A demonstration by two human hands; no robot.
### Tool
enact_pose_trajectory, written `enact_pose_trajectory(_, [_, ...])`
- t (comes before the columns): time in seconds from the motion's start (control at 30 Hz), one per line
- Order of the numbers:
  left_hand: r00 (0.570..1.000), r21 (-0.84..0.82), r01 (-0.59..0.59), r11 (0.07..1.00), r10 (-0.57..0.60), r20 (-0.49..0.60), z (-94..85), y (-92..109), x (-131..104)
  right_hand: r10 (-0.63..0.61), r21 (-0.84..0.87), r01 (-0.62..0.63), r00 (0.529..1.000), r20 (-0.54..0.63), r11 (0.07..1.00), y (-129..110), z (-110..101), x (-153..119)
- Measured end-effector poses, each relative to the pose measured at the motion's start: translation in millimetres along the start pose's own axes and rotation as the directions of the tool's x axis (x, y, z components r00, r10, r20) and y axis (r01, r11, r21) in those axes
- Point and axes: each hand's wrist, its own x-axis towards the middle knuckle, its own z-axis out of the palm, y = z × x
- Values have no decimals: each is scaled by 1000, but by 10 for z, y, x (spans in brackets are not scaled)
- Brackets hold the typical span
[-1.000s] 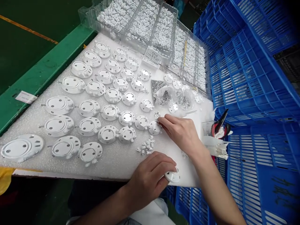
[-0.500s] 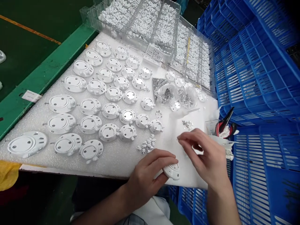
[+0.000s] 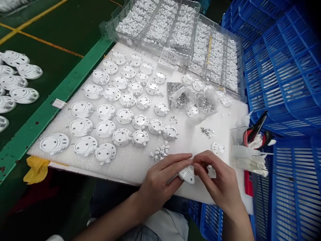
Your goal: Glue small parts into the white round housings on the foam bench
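Observation:
Near the front edge of the foam-covered table [image 3: 130, 172], my left hand [image 3: 160, 177] grips a white oval plastic part [image 3: 187, 175] by its rim; the fingers hide much of it. My right hand [image 3: 218, 177] meets it from the right, thumb and forefinger pinched at the part's upper edge. Whatever the pinch holds is too small to make out. A little pile of small white pieces [image 3: 160, 150] lies just beyond my left hand. Small metal pieces [image 3: 207, 131] are scattered beyond my right hand, and another white oval part [image 3: 218, 147] lies beside it.
Rows of similar white parts [image 3: 105, 129] cover the table's left. Clear bags of metal bits [image 3: 180, 100] lie mid-table. Compartment trays [image 3: 155, 23] full of white pieces stand at the back. To the right are a clear holder [image 3: 237, 137] with black-and-red-handled tools and blue crates [image 3: 278, 77].
My right hand has come left and down to the white oval part, its pinched fingertips now against it. My left hand still holds the part. The whole view has shifted.

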Motion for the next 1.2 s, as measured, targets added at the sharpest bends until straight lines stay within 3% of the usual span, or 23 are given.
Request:
enact_pose_trajectory(0.57, [999,128,-47,991,46,5,29,19,-21,30,149,-19,997,-76,989,120,74,20])
enact_pose_trajectory(0.77, [999,87,20,996,-23,40,-21,69,24,3,182,20,992,-122,983,121,106,31])
enact_pose_trajectory(1.0, [996,77,75,994,-78,46,-29,101,38,-70,113,89,984,-165,990,110,99,28])
enact_pose_trajectory(1.2, [998,82,52,995,-54,25,-3,72,12,-176,-96,162,970,-166,982,92,74,-7])
